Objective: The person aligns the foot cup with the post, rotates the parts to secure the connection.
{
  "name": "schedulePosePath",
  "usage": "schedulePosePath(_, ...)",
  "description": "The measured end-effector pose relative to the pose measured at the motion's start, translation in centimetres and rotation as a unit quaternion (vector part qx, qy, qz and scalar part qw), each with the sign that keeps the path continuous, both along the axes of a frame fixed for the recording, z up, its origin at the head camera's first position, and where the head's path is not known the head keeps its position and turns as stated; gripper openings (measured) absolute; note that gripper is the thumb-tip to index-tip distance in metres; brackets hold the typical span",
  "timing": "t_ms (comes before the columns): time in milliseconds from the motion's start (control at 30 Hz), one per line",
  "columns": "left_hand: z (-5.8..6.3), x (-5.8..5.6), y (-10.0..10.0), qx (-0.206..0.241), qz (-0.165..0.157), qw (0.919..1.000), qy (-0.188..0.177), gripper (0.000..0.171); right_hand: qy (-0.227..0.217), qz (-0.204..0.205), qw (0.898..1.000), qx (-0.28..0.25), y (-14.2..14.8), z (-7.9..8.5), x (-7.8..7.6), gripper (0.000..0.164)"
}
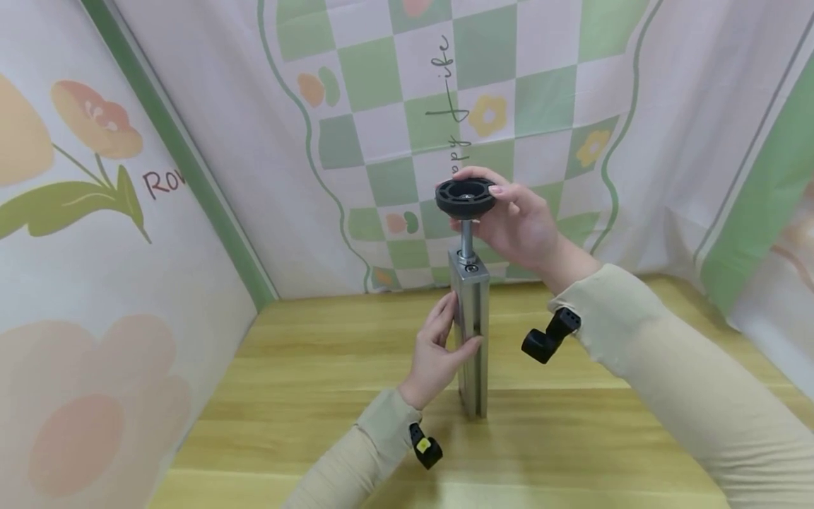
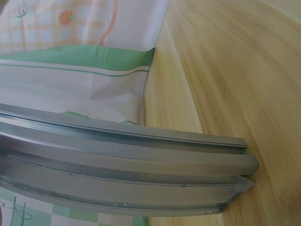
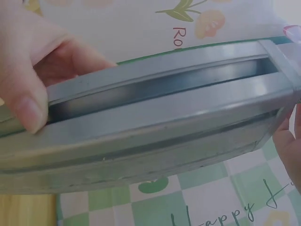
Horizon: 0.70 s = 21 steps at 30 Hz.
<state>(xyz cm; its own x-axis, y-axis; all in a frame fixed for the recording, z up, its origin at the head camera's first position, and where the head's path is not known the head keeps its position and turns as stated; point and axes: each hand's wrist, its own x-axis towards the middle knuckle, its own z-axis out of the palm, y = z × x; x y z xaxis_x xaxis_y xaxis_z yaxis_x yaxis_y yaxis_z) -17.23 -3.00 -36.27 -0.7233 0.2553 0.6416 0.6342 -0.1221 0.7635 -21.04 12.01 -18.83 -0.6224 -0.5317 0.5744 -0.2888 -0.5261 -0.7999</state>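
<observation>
A slotted aluminium profile (image 1: 472, 339) stands upright on the wooden table, a metal end plate on its top. From the plate rises a threaded rod carrying a round black levelling foot (image 1: 466, 201), its pad facing up. My left hand (image 1: 439, 357) grips the profile about halfway up, thumb on the near side and fingers on the far side. My right hand (image 1: 511, 212) pinches the rim of the black foot, thumb on top. In the left wrist view the lower end of the profile (image 2: 141, 160) meets the table. The right wrist view shows the left thumb (image 3: 30, 110) pressing the slotted side.
The wooden table (image 1: 305, 360) runs back to a patterned curtain (image 1: 375, 71). A printed cloth wall (image 1: 210, 283) borders the left side, and another curtain (image 1: 757, 233) hangs on the right. Small black camera mounts (image 1: 548, 338) sit at both cuffs.
</observation>
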Motion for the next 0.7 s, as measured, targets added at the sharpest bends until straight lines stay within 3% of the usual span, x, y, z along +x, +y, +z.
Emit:
schedulePosePath(400, -0.1, 0.0, 0.0, 0.001, -0.002, 1.0, -0.001, 0.068, 0.013, -0.104, 0.994, 0.023, -0.2, 0.0, 1.4, 0.019)
schedulePosePath(700, 0.0, 0.0, 0.0, 0.005, -0.002, 0.9999, -0.01, 0.07, 0.011, -0.213, 0.976, 0.044, -0.8, 0.1, 2.9, 0.027)
